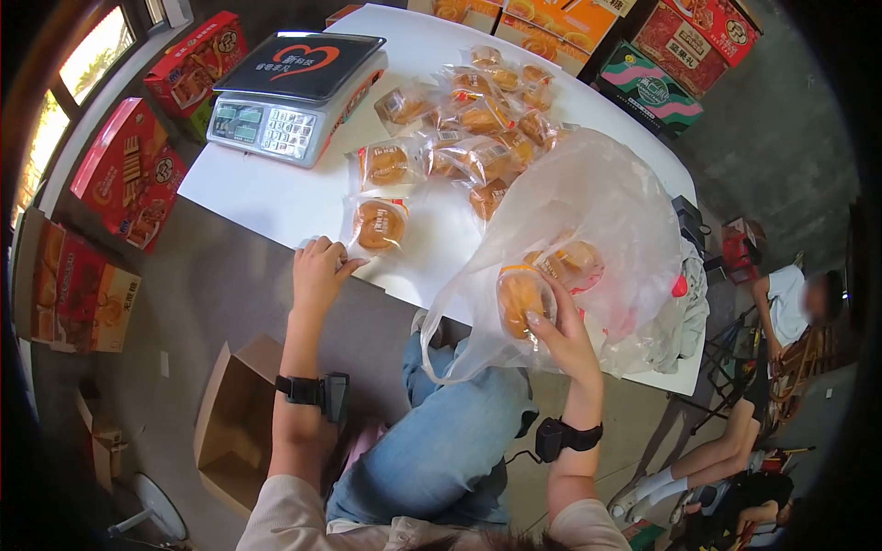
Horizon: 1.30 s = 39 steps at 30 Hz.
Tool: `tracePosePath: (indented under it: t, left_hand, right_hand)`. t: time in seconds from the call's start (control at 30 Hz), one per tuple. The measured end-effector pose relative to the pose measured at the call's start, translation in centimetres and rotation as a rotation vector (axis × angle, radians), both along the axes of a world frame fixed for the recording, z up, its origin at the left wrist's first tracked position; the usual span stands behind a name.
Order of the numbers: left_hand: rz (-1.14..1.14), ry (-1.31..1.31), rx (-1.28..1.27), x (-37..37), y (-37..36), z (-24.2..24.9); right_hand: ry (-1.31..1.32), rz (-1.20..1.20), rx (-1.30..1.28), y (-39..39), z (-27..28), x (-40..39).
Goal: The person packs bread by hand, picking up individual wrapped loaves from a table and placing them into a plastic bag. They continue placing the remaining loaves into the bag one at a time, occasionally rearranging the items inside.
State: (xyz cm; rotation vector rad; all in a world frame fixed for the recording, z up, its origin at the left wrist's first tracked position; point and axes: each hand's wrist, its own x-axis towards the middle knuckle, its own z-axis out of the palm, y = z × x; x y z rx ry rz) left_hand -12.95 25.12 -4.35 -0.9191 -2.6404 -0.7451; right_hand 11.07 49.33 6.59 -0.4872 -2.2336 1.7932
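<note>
My right hand [565, 335] grips a packaged bun [521, 298] in a clear wrapper, with the thumb across its front. This bun is at the mouth of a big translucent plastic bag [625, 193], where another wrapped bun [576, 261] shows through the film. At the table's near edge, my left hand [322, 266] has curled fingers and seems to pinch the lower corner of a second packaged bun [378, 225], which lies on the white table [276, 197]. Just behind that one is another wrapped bun [386, 165].
Several more wrapped buns [482, 115] are piled mid-table. A digital scale [299, 92] stands at the back left. Printed gift boxes [133, 174] line the left wall. An open cardboard box [225, 427] is on the floor, and a seated person [781, 312] is at right.
</note>
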Motion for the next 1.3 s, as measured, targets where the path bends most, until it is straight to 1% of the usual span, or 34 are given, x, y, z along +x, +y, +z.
tracePosePath:
  t: [0.1, 0.17, 0.2, 0.27, 0.3, 0.37, 0.4, 0.47, 0.5, 0.57, 0.6, 0.67, 0.7, 0.77, 0.8, 0.87, 0.9, 0.97, 1.0, 1.07, 1.1, 1.17, 1.2, 1.27, 1.3]
  left_hand:
    - [-0.068, 0.029, 0.025, 0.0, 0.4, -0.4]
    - [-0.097, 0.051, 0.049, 0.1, 0.5, -0.6]
    - [-0.098, 0.049, 0.050, 0.4, 0.4, -0.4]
    - [-0.114, -0.028, 0.221, 1.3, 0.1, 0.3]
    - [-0.115, -0.028, 0.222, 2.0, -0.1, 0.7]
    - [-0.111, -0.055, 0.450, 3.5, -0.3, 1.6]
    - [-0.112, -0.049, 0.454, 4.1, -0.6, 2.1]
    - [-0.122, 0.229, 0.400, 5.3, -1.2, 3.4]
    - [-0.123, 0.231, 0.398, 5.8, -1.3, 4.1]
    - [-0.213, 0.519, 0.478, 7.2, -1.1, 5.7]
    - [-0.212, 0.524, 0.473, 7.8, -1.2, 6.9]
    - [-0.277, 0.646, 0.428, 8.7, -1.4, 8.7]
    - [-0.273, 0.651, 0.423, 9.0, -1.4, 8.9]
    - [-0.270, 0.719, 0.447, 9.4, -1.5, 9.1]
    - [-0.272, 0.720, 0.446, 9.6, -1.4, 9.3]
    - [-0.304, 0.723, 0.471, 9.9, -1.2, 9.7]
    - [-0.305, 0.724, 0.470, 10.0, -1.0, 10.0]
    - [-0.351, 0.727, 0.500, 10.3, -0.5, 10.8]
    - [-0.354, 0.724, 0.499, 10.4, -0.4, 10.9]
    - [-0.398, 0.703, 0.499, 10.5, 0.1, 11.0]
    - [-0.400, 0.703, 0.501, 10.5, 0.3, 11.0]
    - [-0.460, 0.691, 0.509, 10.6, 0.8, 11.1]
    - [-0.462, 0.692, 0.511, 10.7, 1.0, 11.0]
    - [-0.505, 0.672, 0.473, 10.7, 1.4, 10.8]
    - [-0.506, 0.674, 0.476, 10.8, 1.6, 10.7]
  right_hand:
    - [-0.046, -0.034, 0.020, 0.0, -0.2, -0.4]
    - [-0.099, 0.031, 0.136, 0.3, -0.5, -0.5]
    - [-0.101, 0.029, 0.137, 0.4, -0.7, -0.5]
    - [-0.138, 0.017, 0.509, 0.6, -1.0, -0.3]
    - [-0.138, 0.015, 0.510, 0.7, -0.9, -0.2]
    - [-0.153, 0.094, 0.857, 1.1, -0.3, 0.0]
    - [-0.148, 0.092, 0.860, 1.2, 0.1, 0.0]
    - [-0.251, 0.103, 0.969, 1.4, 0.5, 0.2]
    - [-0.248, 0.101, 0.967, 1.8, 0.3, 0.2]
    - [-0.316, 0.067, 0.945, 2.9, -0.3, 0.0]
    - [-0.310, 0.069, 0.942, 2.9, 0.0, -0.1]
    - [-0.229, -0.200, 1.136, 2.9, 0.7, -0.5]
    - [-0.223, -0.197, 1.134, 3.2, 0.7, -0.6]
    - [-0.180, -0.343, 1.322, 3.6, 0.5, -0.5]
    - [-0.179, -0.345, 1.321, 3.4, 0.8, -0.4]
    - [-0.178, -0.220, 1.035, 2.4, 1.6, 0.0]
    - [-0.177, -0.220, 1.034, 2.0, 1.5, 0.3]
    - [-0.045, -0.131, 1.027, 1.1, 1.3, 1.0]
    - [-0.048, -0.132, 1.025, 0.5, 1.6, 1.3]
    - [-0.025, -0.040, 0.358, -0.5, 2.6, 1.6]
    - [-0.025, -0.042, 0.359, -0.8, 2.5, 1.8]
    - [0.240, 0.032, -0.273, -1.5, 2.3, 2.2]
    - [0.241, 0.030, -0.272, -1.7, 2.6, 2.0]
    - [0.348, 0.235, -0.413, -2.2, 3.5, 1.6]
    - [0.350, 0.234, -0.410, -2.7, 3.5, 1.4]
